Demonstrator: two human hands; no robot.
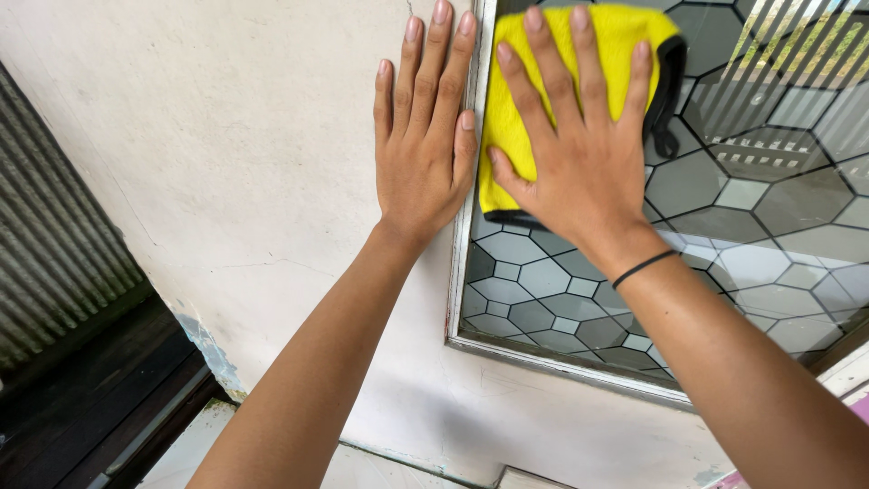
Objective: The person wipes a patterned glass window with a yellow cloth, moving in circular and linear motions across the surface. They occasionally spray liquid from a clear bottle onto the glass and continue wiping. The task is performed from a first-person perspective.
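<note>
My right hand lies flat, fingers spread, pressing a yellow cloth with a black edge against a patterned glass window pane. The cloth covers the pane's upper left corner. A thin black band circles my right wrist. My left hand rests flat on the pale wall, its fingers together and pointing up, its thumb side touching the white window frame. It holds nothing.
The glass has a grey hexagon and square pattern and reflects slats at the top right. A dark corrugated surface and a dark ledge sit at the lower left. Paint is chipped at the wall's bottom edge.
</note>
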